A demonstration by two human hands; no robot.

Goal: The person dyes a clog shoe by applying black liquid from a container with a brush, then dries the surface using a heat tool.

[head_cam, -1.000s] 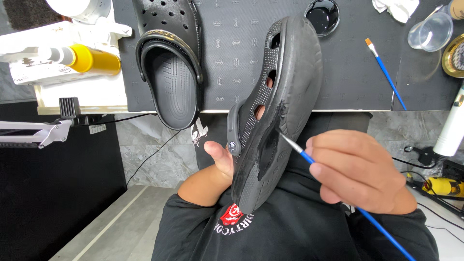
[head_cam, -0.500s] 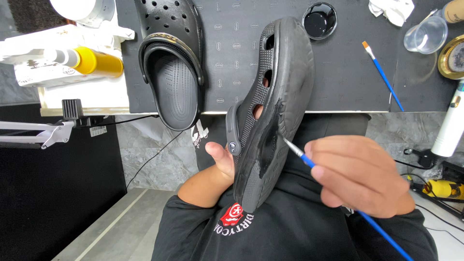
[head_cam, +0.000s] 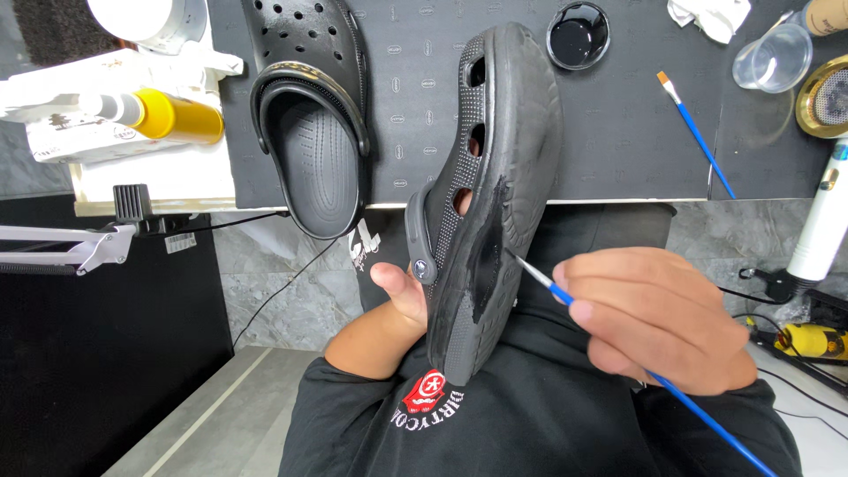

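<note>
painting the sole edge of the held clog (head_cam: 495, 203), the right hand (head_cam: 658, 322) has its fingers pinched on a thin blue brush (head_cam: 552, 284) whose tip touches a glossy wet patch. the left hand (head_cam: 397, 296) clenches the clog's heel below that patch; most of the sole above it looks dull, so likely unpainted. beyond the clog, on the bench (head_cam: 618, 132), lie a second clog (head_cam: 314, 115), a dish of black paint (head_cam: 578, 34) and a spare brush (head_cam: 696, 134).
</note>
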